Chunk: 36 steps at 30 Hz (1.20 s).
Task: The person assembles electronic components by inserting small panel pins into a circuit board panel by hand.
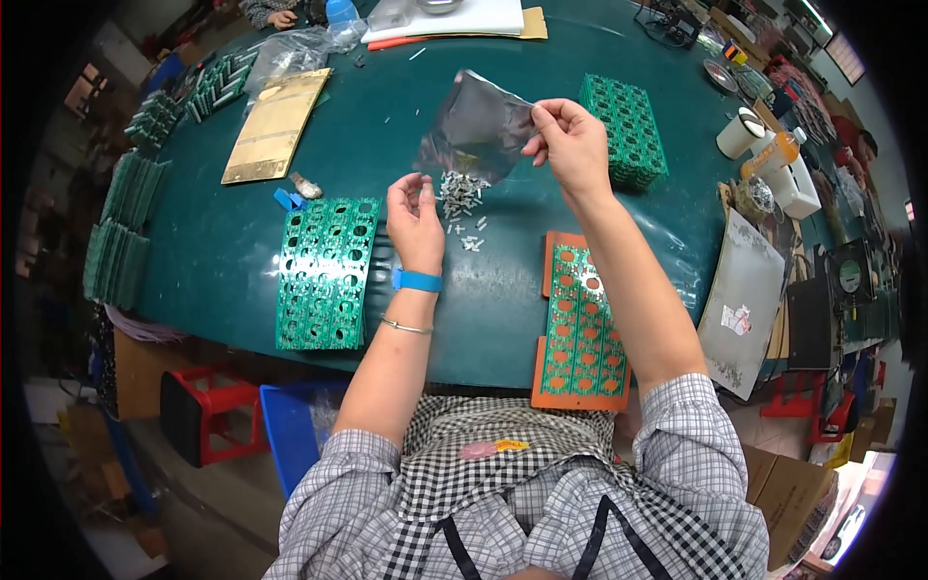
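Observation:
My right hand [575,145] pinches the right corner of a grey, see-through plastic bag [474,130], which is tilted over the table. Below the bag's lower edge lies a heap of small white-and-metal parts [462,196], with a few scattered nearer to me. Just left of the heap is my left hand [416,224], fingers loosely curled and thumb apart, close to the bag's lower left corner. Beside that hand stands a stack of green circuit board panels [327,275]. Another green panel [585,324] lies on an orange tray [553,391] under my right forearm.
More stacked green panels [623,130] stand at the back right, others [121,227] along the left edge. A gold-coloured flat board [275,130] lies back left. At right are a white cup [739,133], an orange bottle [773,153] and a grey plate [739,304]. Another person's hand [281,18] shows far back.

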{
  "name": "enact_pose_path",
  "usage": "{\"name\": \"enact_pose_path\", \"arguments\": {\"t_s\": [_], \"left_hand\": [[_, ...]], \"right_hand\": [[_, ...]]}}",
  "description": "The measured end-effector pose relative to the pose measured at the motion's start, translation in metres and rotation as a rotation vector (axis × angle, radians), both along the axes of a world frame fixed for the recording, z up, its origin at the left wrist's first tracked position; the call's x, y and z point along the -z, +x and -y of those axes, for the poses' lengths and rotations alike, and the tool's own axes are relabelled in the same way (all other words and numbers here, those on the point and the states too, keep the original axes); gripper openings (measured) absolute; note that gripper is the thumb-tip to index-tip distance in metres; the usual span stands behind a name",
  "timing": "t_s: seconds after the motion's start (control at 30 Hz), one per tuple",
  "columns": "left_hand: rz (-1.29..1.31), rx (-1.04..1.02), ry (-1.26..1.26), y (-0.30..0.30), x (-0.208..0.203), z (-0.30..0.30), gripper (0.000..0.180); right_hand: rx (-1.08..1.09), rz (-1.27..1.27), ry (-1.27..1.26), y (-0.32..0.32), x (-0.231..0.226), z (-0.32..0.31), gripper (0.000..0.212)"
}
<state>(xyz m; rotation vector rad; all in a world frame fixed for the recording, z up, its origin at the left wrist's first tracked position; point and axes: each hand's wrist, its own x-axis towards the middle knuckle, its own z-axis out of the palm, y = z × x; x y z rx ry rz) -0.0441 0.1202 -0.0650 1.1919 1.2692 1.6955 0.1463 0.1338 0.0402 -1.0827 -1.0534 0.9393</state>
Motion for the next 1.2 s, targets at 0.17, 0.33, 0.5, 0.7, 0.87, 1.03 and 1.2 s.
{"name": "enact_pose_path", "arguments": {"t_s": [0.17, 0.33, 0.5, 0.7, 0.87, 1.03, 1.2], "left_hand": [[-0.236, -0.003, 0.028, 0.004, -0.009, 0.011, 0.015], [-0.34, 0.075, 0.234, 0.016, -0.031, 0.022, 0.021], [-0.366, 0.32, 0.278, 0.033, -0.056, 0.03, 0.039], [0.099, 0.55, -0.023, 0.039, -0.079, 0.026, 0.021], [0.008, 0.63, -0.037, 0.035, -0.095, 0.035, 0.015], [-0.072, 0.815, -0.109, 0.036, -0.107, 0.05, 0.011], [-0.148, 0.805, -0.092, 0.035, -0.121, 0.064, 0.012]], "right_hand": [[0.034, -0.263, -0.211, 0.02, 0.015, 0.005, 0.015], [0.056, -0.422, -0.27, 0.036, 0.023, 0.016, 0.014], [-0.014, -0.549, -0.269, 0.029, 0.019, 0.041, 0.013], [-0.269, -0.184, -0.383, 0.028, 0.01, 0.08, 0.025], [-0.086, -0.25, -0.034, 0.041, -0.017, 0.092, 0.033], [-0.051, -0.157, -0.086, 0.059, -0.016, 0.09, 0.014], [0.003, -0.261, -0.133, 0.065, -0.022, 0.117, 0.013]]}}
